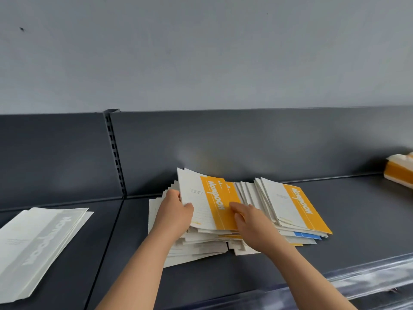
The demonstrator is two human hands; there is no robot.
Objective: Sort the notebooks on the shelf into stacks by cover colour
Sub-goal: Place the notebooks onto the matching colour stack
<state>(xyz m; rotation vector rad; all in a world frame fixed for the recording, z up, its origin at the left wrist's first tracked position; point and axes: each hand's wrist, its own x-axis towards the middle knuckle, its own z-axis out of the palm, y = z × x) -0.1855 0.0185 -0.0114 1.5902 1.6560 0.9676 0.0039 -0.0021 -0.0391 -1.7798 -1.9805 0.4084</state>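
Note:
A loose heap of notebooks (201, 245) lies in the middle of the dark shelf (346, 220). My left hand (174, 217) grips the left edge of an orange-and-white notebook (207, 202), raised and tilted on top of the heap. My right hand (250, 222) rests with fingers on that notebook's orange band, palm over the heap. To the right, a fanned part of the heap is topped by another orange-and-white notebook (295, 204), with a blue cover (307, 235) showing underneath. A stack of white notebooks (38, 249) lies at the far left.
An orange-and-white stack (400, 170) sits at the far right edge against the back panel. A slotted upright (115, 153) divides the back panel. A clear plastic strip (357, 280) runs along the shelf's front edge. Bare shelf lies between the white stack and the heap.

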